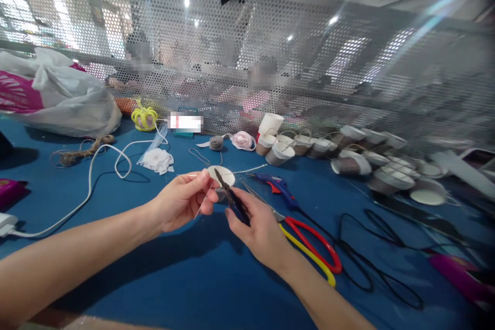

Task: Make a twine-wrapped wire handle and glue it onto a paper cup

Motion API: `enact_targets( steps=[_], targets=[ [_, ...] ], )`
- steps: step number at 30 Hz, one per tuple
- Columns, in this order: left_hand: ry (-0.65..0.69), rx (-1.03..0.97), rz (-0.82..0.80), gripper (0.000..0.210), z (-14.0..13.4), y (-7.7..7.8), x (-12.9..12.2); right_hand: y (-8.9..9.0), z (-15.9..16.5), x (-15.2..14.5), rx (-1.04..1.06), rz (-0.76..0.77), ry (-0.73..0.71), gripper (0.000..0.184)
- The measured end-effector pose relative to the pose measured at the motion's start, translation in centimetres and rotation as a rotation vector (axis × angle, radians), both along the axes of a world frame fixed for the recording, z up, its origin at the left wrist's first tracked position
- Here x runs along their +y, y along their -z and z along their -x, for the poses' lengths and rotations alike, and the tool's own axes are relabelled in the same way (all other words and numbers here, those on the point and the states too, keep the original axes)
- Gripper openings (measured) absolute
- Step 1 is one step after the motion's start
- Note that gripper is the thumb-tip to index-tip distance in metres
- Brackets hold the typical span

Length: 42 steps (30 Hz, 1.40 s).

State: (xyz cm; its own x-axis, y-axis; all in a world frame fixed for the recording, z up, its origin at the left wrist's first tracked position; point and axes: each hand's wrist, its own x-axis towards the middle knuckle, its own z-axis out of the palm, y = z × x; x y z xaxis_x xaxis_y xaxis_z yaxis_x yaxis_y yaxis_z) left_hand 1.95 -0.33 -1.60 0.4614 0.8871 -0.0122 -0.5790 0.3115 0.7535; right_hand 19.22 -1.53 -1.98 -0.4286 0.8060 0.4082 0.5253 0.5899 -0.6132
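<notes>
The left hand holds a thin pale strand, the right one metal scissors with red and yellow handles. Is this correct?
The tool is wrong: in the head view, the right hand holds dark metal pliers. The metal scissors with red and yellow handles lie on the blue table. The left hand does hold the thin pale strand.

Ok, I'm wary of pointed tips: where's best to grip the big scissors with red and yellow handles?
I'd take them by the red and yellow handles, coming from the near right: they spread that way, while the narrow blades point away beside the blue glue gun, close to the right hand.
</notes>
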Motion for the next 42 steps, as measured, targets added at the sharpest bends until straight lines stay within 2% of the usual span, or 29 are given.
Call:
enact_targets(
  steps=[5, 11, 14, 19, 23, 26, 34, 40, 42],
  targets=[
    [0.029, 0.035, -0.060, 0.018, 0.5, -0.7, -0.2, 0.1, 0.1, -0.1, 0.009, 0.047, -0.024, 0.026],
    [0.079, 0.047, -0.046, 0.017, 0.8, -1.0, -0.1, -0.1, 0.0, -0.1, 0.018, 0.014, 0.004, 0.021],
    [0.002, 0.096, -0.086, 0.017, 0.6, -1.1, -0.2, -0.4, 0.1, -0.2, 0.064, 0.133, -0.043, 0.021],
    [-0.178, 0.256, -0.285, 0.019, 0.2, -1.3, -0.6, -0.5, 0.1, -0.3, 0.170, 0.405, -0.136, 0.026],
    [-0.202, 0.294, -0.341, 0.020, 0.2, -1.4, -0.7, -0.6, 0.2, -0.3, 0.185, 0.477, -0.155, 0.028],
    [-0.198, 0.292, -0.321, 0.021, 0.2, -1.3, -0.7, -0.9, 0.3, -0.4, 0.148, 0.408, -0.112, 0.027],
    [-0.114, 0.179, -0.203, 0.023, 0.3, -1.0, -0.7, -0.5, 0.0, -0.3, 0.023, 0.076, -0.025, 0.024],
    [0.101, -0.056, 0.004, 0.018, 0.2, -0.6, -0.6, 0.2, -0.4, 0.2, -0.073, -0.117, 0.001, 0.031],
    [0.155, -0.039, 0.053, 0.021, 0.2, -0.7, -0.6, 0.2, -0.6, 0.4, -0.077, -0.138, 0.006, 0.032]
  ],
)
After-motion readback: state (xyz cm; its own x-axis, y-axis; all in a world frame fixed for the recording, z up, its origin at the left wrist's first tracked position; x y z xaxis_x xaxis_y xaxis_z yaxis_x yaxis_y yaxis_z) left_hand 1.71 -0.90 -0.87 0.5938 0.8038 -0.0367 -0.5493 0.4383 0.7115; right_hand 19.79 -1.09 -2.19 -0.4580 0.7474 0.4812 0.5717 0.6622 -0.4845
